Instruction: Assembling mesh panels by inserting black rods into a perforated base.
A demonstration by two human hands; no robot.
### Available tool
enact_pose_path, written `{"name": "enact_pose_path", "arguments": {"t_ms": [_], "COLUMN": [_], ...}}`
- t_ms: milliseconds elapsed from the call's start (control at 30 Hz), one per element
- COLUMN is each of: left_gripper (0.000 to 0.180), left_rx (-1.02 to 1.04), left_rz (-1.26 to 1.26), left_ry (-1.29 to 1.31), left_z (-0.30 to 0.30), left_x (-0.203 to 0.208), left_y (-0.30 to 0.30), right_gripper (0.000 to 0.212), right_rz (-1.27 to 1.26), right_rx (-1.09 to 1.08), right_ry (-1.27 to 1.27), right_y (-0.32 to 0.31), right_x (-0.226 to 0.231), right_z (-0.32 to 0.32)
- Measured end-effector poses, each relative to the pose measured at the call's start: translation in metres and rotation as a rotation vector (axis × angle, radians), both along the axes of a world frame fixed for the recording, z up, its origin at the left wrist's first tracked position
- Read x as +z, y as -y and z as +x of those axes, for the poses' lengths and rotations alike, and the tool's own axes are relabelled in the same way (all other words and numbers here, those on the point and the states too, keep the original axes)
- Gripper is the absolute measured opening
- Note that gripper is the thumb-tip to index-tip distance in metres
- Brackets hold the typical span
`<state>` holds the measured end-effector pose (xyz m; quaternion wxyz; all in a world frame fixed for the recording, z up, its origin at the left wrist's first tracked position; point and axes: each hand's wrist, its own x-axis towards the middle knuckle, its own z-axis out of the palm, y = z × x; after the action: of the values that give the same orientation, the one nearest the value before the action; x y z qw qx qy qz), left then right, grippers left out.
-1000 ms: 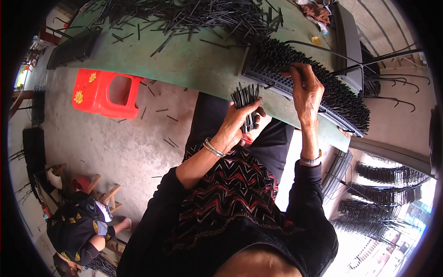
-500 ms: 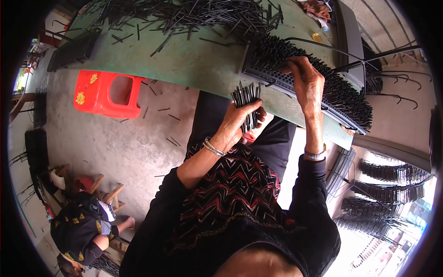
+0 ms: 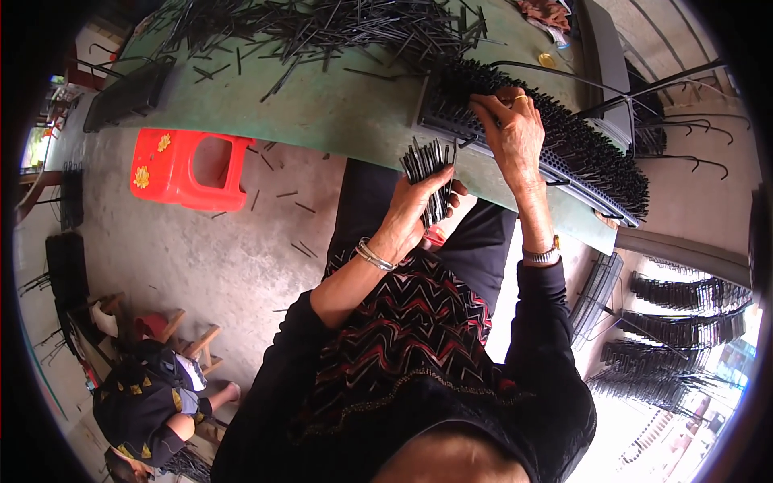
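A bundle of thin black sticks [image 3: 428, 165] stands up out of my left hand [image 3: 409, 208], which is closed around it just off the table edge. My right hand [image 3: 517, 141] is over a long perforated rack [image 3: 557, 172] on the right part of the table. Its thumb and fingers are pinched together among the holes near the rack's left end; whatever they hold is too small to make out. Densely packed black sticks [image 3: 600, 173] stand upright in the rack, behind and to the right of that hand.
Loose black sticks [image 3: 322, 32] lie heaped along the far side of the green table [image 3: 322, 113]. A red plastic stool [image 3: 173, 189] is on the floor at left, with scattered sticks nearby. Another person [image 3: 145, 402] sits low at lower left. Black pieces hang on racks [image 3: 684, 326] at right.
My right hand has shifted left along the rack, toward its left end. My left hand keeps its bundle and has barely moved.
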<state>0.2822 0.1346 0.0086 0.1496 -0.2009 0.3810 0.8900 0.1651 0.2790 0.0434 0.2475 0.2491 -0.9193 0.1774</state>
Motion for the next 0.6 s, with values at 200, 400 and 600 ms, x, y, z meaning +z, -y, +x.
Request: {"name": "enact_pose_path", "arguments": {"t_ms": [200, 400, 600], "left_gripper": [0.015, 0.017, 0.021], "left_rx": [-0.035, -0.064, -0.07], "left_rz": [-0.03, -0.059, 0.008], "left_ry": [-0.032, -0.096, -0.057], "left_z": [0.0, -0.001, -0.003], "left_x": [0.004, 0.01, 0.002], "left_y": [0.001, -0.005, -0.006], "right_gripper": [0.029, 0.022, 0.013], "right_rz": [-0.03, -0.547, -0.674], "right_rx": [-0.042, 0.196, 0.213], "right_ry": [-0.033, 1.033, 1.144], "right_y": [-0.002, -0.017, -0.025], "right_x": [0.005, 0.008, 0.022], "right_z": [0.029, 0.049, 0.047]}}
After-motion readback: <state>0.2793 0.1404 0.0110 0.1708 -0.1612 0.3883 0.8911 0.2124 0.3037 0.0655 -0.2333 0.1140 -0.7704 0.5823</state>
